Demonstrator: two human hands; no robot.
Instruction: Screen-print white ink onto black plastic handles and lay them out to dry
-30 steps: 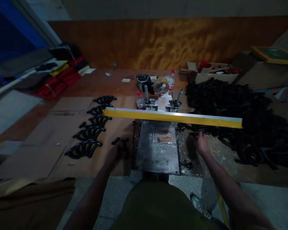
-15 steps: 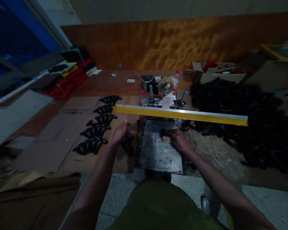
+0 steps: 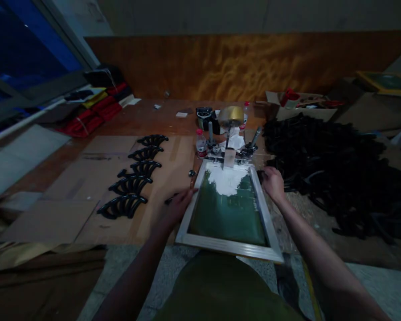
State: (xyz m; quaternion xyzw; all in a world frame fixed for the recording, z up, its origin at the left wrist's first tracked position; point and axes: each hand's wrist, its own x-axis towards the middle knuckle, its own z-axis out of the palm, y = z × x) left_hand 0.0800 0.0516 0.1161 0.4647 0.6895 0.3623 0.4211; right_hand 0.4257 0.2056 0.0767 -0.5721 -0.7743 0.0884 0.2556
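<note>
Printing frame (image 3: 227, 246): lies flat on the worktop (image 3: 143, 119), directly before the person. Pale metal rim, likely stiff and light. Taut green mesh, probably fragile, so best held by the side rails. White paste (image 3: 227, 180), likely wet, at far end.

Right hand (image 3: 272, 183) clasps right rail. Left hand (image 3: 177, 208) against left rail, grip unclear.

Left: glossy black curved pieces (image 3: 130, 183) in a row.

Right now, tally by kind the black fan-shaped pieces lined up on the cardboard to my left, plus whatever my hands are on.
Black fan-shaped pieces, in one row: 5
Silver-framed printing screen, a hand at each side: 1
Total: 6
</note>
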